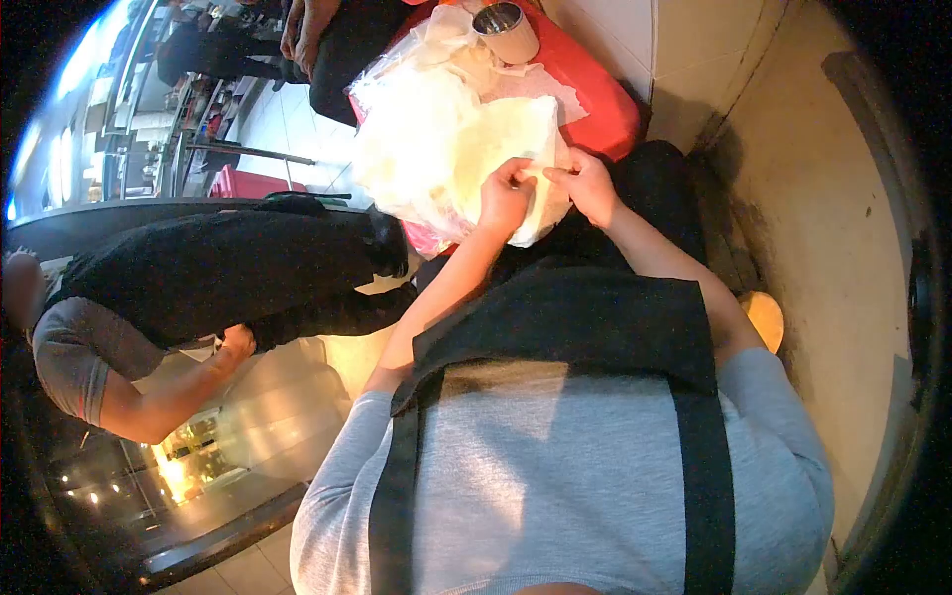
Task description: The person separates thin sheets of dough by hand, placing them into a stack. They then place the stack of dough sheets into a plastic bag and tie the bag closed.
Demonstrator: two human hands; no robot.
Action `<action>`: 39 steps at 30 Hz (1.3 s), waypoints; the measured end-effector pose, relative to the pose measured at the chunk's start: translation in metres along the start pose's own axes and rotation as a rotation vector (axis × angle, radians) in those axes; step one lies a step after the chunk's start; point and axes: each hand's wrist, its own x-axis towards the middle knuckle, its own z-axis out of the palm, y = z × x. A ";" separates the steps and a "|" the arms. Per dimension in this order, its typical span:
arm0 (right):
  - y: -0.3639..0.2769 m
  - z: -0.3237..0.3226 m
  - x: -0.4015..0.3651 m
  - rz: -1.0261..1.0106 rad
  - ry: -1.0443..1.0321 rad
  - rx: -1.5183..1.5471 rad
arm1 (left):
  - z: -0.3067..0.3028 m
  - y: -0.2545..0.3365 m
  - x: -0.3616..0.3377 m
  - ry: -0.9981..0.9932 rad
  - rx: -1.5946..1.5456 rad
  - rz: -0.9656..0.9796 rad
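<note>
1. The left hand [504,198] and the right hand [587,185] each pinch, with fingertips closed, the near edge of a thin pale cream sheet [501,139].
2. The sheet lies on a crumpled white plastic bag [412,134], and its long axis points away from the person, towards a round metal cup [506,30].

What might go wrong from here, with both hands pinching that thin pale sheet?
1. The left hand and right hand pinch one edge of the pale sheet; it looks flimsy and may tear if pulled apart.
2. The metal cup appears to stand on the same white pile, so a tug might tip it.
3. Another person stands close on the left and might bump it.
</note>
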 end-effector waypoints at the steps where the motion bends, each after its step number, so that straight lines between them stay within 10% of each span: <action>1: 0.003 -0.003 0.000 0.029 -0.024 0.081 | -0.005 -0.003 0.002 0.011 -0.058 -0.074; 12: -0.024 -0.016 -0.004 -0.126 -0.031 -0.281 | -0.029 0.025 0.015 0.162 0.545 0.080; 15: -0.018 -0.038 0.003 0.112 -0.137 -0.271 | -0.030 0.006 0.012 0.153 0.344 0.059; 20: -0.046 -0.011 0.004 -0.063 -0.071 -0.548 | -0.006 -0.004 -0.002 -0.081 0.227 0.427; 27: -0.043 -0.013 0.018 -0.184 -0.153 -0.597 | -0.039 0.032 -0.010 0.080 0.542 0.036; 31: -0.057 -0.001 0.006 -0.210 -0.140 -0.600 | -0.028 0.047 -0.001 0.203 0.566 0.330; 39: -0.059 -0.014 0.018 -0.375 -0.055 -0.548 | -0.043 0.032 0.005 -0.002 0.476 0.328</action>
